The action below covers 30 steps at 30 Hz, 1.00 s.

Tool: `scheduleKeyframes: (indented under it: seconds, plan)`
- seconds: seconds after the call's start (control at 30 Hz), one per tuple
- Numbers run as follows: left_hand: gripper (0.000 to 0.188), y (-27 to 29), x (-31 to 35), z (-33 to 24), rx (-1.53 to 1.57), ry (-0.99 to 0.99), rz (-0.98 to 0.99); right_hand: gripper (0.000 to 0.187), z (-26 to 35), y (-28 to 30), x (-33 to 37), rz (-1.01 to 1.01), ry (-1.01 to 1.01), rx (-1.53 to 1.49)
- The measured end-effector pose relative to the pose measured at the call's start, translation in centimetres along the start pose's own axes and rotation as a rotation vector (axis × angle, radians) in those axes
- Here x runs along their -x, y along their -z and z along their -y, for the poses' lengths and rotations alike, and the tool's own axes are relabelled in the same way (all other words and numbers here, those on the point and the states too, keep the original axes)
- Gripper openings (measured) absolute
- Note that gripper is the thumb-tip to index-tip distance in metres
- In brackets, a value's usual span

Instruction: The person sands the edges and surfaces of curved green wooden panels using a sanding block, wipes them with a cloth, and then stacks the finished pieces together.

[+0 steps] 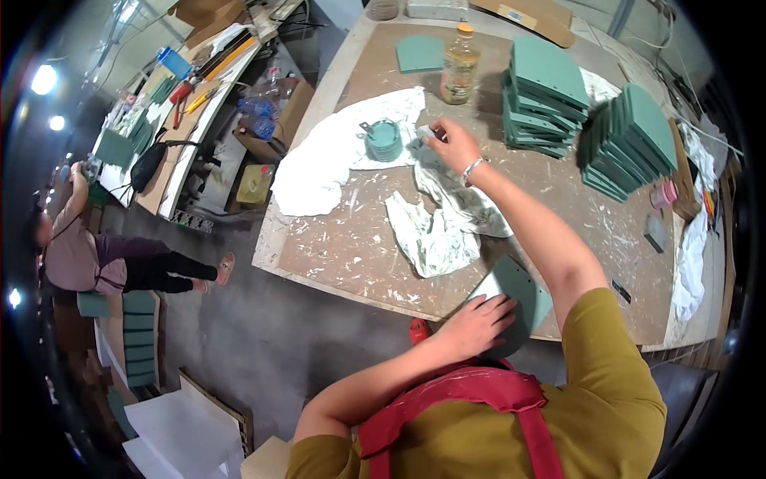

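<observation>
Here I am pressing my left hand (479, 319), fingers spread flat, on a green panel (523, 295) at the table's near edge (335, 283), lower centre of the frame. My right hand (451, 144) is reaching up the frame, pinching a white rag (447, 203) beside a small round green tin (384, 140). The panel is lying tilted, long axis running toward the upper right, directly under the left hand and well below the right. It looks flat, matte green, round-cornered, with small holes.
</observation>
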<state>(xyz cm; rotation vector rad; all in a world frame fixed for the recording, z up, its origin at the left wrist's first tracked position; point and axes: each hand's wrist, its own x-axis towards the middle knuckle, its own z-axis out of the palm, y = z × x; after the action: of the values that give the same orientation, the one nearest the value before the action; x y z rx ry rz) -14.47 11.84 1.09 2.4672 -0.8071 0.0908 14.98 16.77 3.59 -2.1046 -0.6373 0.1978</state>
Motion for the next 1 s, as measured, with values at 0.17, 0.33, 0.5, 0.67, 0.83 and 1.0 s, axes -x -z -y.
scheduleKeyframes:
  seconds: [0.17,0.33,0.5,0.67,0.83,1.0]
  plan:
    - [0.045,0.0,0.2,0.2,0.105,0.031,-0.073,0.03,0.3,-2.8,-1.2,-0.002,0.106,0.184]
    - [0.026,7.2,0.9,3.8,0.033,0.137,-0.301,0.029,-0.1,-2.6,-2.2,-0.03,0.079,0.259]
    - [0.027,18.7,7.0,20.0,-0.106,0.815,-0.776,0.036,-1.7,-0.2,-2.9,-0.075,-0.001,-0.007]
    - [0.055,19.2,14.6,33.7,-0.359,1.131,-0.747,0.042,-1.3,0.0,-2.7,-0.016,0.037,-0.117]
    - [0.071,20.0,15.0,36.5,-0.215,1.361,-0.528,0.039,0.5,-1.1,-5.8,0.003,0.024,0.017]
    - [0.062,20.1,16.2,38.4,-0.487,1.21,-0.381,0.042,-0.9,-3.7,-7.1,0.123,0.046,0.098]
